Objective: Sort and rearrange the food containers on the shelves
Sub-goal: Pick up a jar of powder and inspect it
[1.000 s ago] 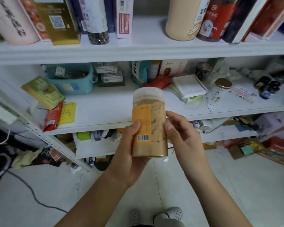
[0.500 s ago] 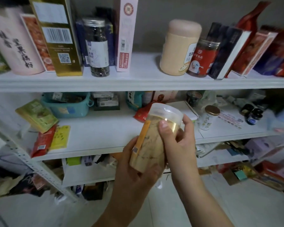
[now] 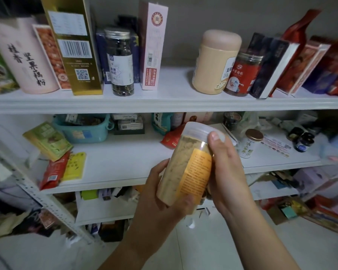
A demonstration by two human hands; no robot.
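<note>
Crowded white shelves (image 3: 164,103) fill the wall. In front of the middle shelf, a clear jar of tan powder (image 3: 183,164) tilts between both hands: the left hand (image 3: 160,203) cups its base, and the right hand (image 3: 228,172) grips its upper side, thumb on the lid (image 3: 199,129).

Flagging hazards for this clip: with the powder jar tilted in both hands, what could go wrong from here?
The jar is tilted, left hand under its base, right hand near the lid; it might slip during a regrip. If placed in the gap on the top shelf, it could topple the slim pink box or bump the beige canister.
</note>
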